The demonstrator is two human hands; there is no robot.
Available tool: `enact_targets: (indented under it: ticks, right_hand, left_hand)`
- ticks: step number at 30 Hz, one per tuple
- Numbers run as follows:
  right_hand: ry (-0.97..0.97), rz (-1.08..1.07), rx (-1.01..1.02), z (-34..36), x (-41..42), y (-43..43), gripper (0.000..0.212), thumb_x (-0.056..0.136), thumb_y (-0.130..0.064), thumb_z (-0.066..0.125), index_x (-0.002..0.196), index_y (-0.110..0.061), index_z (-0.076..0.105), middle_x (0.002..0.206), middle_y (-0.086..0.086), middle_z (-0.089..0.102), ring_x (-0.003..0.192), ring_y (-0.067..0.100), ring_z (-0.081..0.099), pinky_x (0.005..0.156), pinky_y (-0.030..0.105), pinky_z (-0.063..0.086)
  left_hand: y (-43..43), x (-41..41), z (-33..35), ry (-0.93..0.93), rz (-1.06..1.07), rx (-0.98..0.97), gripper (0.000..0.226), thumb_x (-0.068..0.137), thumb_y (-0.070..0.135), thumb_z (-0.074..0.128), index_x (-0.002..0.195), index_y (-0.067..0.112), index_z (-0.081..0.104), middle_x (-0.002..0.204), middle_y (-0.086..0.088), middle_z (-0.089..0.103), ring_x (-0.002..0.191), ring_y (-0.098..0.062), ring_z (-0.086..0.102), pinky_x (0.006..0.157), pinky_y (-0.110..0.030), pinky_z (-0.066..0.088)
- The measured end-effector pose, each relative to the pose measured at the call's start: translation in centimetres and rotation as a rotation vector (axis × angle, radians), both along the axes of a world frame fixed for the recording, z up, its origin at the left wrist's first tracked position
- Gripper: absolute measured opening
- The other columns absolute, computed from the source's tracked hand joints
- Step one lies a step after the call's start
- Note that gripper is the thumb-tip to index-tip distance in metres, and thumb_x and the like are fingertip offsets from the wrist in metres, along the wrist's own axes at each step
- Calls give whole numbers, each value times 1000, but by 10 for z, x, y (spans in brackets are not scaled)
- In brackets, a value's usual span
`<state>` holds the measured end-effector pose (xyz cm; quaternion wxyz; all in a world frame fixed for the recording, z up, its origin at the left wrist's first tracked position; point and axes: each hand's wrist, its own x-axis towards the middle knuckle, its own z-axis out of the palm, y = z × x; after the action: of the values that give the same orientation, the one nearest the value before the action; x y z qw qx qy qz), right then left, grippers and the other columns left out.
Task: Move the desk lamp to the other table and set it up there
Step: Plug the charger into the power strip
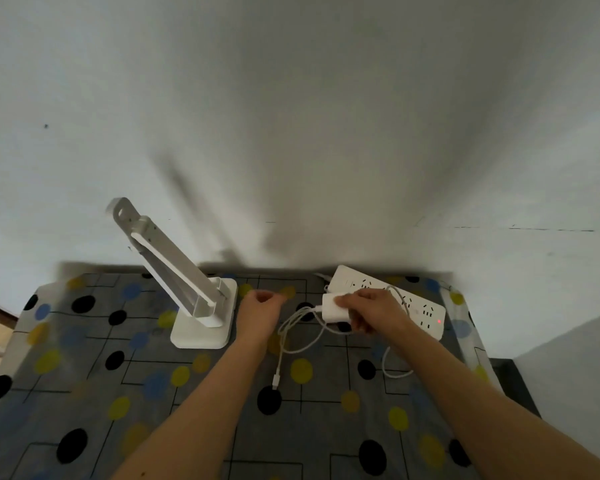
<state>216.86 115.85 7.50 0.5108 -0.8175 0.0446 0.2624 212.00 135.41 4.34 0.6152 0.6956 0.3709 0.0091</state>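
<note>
A white desk lamp [174,268] stands on its square base at the back left of the table, its arm folded and leaning up to the left. My right hand [371,311] grips a white power adapter [333,308] over the near end of a white power strip [416,306]. A white cable [288,337] loops from the adapter across the cloth, and its free plug end lies toward me. My left hand [260,306] hovers just right of the lamp base with its fingers curled and nothing in it.
The table [84,375] wears a grey cloth with black, yellow and blue dots and stands against a white wall. A red light glows on the power strip. At the far right, a dark surface sits below the table's edge.
</note>
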Motion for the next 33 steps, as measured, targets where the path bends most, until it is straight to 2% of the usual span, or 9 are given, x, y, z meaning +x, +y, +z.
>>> enact_targets:
  ticks: [5, 10, 13, 16, 22, 24, 26, 29, 33]
  right_hand:
    - [-33, -109, 227, 30, 11, 4, 13, 78, -25, 73, 83, -15, 66, 78, 5, 69, 60, 14, 63, 46, 23, 47]
    - [-46, -86, 378, 60, 15, 9, 14, 84, -20, 69, 94, -11, 63, 86, 15, 71, 64, 23, 68, 45, 25, 48]
    - [-47, -82, 477, 73, 17, 9, 23, 90, -26, 62, 102, -6, 61, 91, 18, 72, 64, 24, 69, 45, 25, 50]
    - [-66, -66, 547, 84, 20, 8, 32, 94, -34, 54, 107, -5, 57, 92, 19, 74, 64, 24, 68, 49, 26, 51]
    - [-106, -279, 640, 95, 30, -8, 35, 93, -41, 52, 106, -9, 58, 77, 13, 74, 57, 19, 68, 48, 25, 53]
    - [-121, -392, 689, 95, 33, -20, 28, 91, -36, 58, 101, -10, 58, 71, 11, 72, 54, 18, 67, 47, 25, 53]
    - [-144, -487, 673, 91, 35, -37, 28, 88, -29, 64, 105, -8, 58, 72, 11, 68, 54, 18, 65, 47, 25, 53]
    - [-152, -564, 558, 80, 33, -58, 36, 84, -27, 70, 112, -7, 58, 84, 12, 69, 64, 19, 66, 50, 25, 52]
    - [-89, -674, 588, 63, 29, -78, 26, 82, -27, 72, 99, -10, 63, 82, 9, 73, 63, 17, 70, 51, 27, 54]
  left_hand:
    - [-12, 7, 24, -176, -249, -62, 32, 77, 2, 63, 96, 29, 64, 97, 10, 65, 86, -3, 60, 64, -16, 44]
    - [-22, 15, 44, -238, -444, -69, 20, 77, 12, 71, 80, 32, 72, 79, 14, 73, 77, 1, 67, 71, -18, 46]
    - [-28, 15, 47, -261, -490, 9, 14, 78, 9, 71, 79, 23, 71, 81, 4, 72, 79, -11, 67, 78, -25, 52]
    - [-32, 13, 49, -268, -522, 13, 7, 83, 7, 66, 86, 13, 69, 78, -5, 69, 68, -14, 65, 68, -23, 56]
    - [-36, 13, 43, -170, -658, 267, 8, 83, 18, 67, 90, 22, 68, 86, 1, 70, 78, -13, 66, 79, -33, 57]
    - [-35, 13, 37, -123, -715, 381, 7, 81, 22, 67, 86, 26, 68, 88, 5, 70, 84, -12, 65, 84, -35, 55]
    - [-32, 12, 30, -33, -778, 496, 6, 80, 25, 67, 84, 29, 65, 89, 7, 68, 87, -11, 63, 86, -36, 54]
    - [-32, 11, 20, 28, -821, 588, 18, 79, 26, 68, 97, 27, 63, 101, 5, 65, 97, -15, 61, 89, -36, 52]
    - [-54, 23, 13, -55, -801, 658, 53, 79, 29, 70, 127, 24, 49, 131, -3, 47, 111, -21, 55, 94, -35, 47]
